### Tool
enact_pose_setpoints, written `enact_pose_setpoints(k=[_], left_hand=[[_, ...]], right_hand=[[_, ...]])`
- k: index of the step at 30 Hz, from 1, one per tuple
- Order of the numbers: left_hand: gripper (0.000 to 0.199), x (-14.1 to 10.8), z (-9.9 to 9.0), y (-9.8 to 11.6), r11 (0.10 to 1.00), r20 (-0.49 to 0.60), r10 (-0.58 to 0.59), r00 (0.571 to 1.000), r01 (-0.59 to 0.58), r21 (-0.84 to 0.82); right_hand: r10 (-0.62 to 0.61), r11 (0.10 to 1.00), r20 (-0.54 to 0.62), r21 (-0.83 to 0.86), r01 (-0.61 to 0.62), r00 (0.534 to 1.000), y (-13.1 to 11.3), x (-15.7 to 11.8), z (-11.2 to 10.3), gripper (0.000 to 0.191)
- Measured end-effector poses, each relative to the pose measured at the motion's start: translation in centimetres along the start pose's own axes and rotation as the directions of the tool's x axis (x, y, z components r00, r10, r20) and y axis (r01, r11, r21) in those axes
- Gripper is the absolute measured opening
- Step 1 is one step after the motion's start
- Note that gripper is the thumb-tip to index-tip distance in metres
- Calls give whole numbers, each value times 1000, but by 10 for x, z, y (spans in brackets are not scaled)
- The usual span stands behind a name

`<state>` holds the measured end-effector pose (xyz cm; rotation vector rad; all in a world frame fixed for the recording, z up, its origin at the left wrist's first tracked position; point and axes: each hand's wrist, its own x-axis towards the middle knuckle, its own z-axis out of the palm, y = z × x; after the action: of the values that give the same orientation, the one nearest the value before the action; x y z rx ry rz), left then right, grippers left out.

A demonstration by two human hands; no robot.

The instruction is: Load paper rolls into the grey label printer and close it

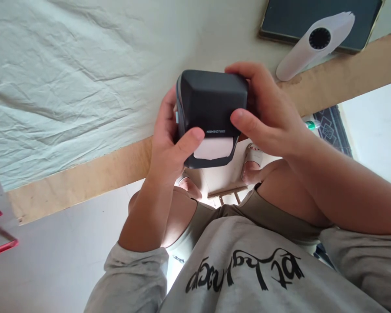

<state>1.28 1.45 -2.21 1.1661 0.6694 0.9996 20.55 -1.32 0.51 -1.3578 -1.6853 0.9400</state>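
A black label printer [215,102] marked NIIMBOT is held up between both hands over the table's front edge. A strip of white label paper [214,148] shows in the slot at its near side. My left hand [174,139] grips the printer's left side, thumb on the near corner beside the paper. My right hand [263,108] is wrapped round the right side, thumb on top and index finger along the far edge; its other fingers are mostly hidden behind the printer.
A pale cloth [68,78] with creases covers the table, whose wooden edge [91,180] is bare. At the upper right, a white cylinder [296,58] stands by a dark flat tray [289,19]. Red bars [3,249] show at the far left. A green-labelled bottle [312,124] lies lower right.
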Motion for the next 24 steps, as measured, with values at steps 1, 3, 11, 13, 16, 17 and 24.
enact_pose_setpoints(k=[1, 3, 11, 13, 16, 17, 24], left_hand=[[47, -1, 1, 2, 999, -18, -30, 999, 31, 11], [39, -2, 4, 5, 996, -35, -77, 996, 78, 30], [30, 1, 8, 9, 989, -38, -89, 995, 84, -123], [29, 3, 8, 10, 980, -35, -80, 996, 72, -187], [21, 5, 8, 11, 971, -43, -93, 995, 81, -226], [20, 5, 8, 12, 969, -48, -101, 994, 88, -229], [22, 6, -1, 5, 982, -35, -62, 997, 55, -180]], right_hand=[[1, 1000, 33, 9, -1, 999, 0, 0, 1, 63], [6, 1000, 71, 5, -6, 997, 0, 2, 2, 71], [-6, 990, 25, -141, 9, 1000, 5, 4, 5, 75], [-58, 994, 20, -94, 59, 998, 5, 2, 5, 72], [-150, 989, -25, 3, 150, 988, 4, -1, 4, 61], [-169, 985, -31, 17, 170, 985, 4, -2, 3, 58], [-237, 967, 73, -82, 242, 969, 7, 0, 2, 70]])
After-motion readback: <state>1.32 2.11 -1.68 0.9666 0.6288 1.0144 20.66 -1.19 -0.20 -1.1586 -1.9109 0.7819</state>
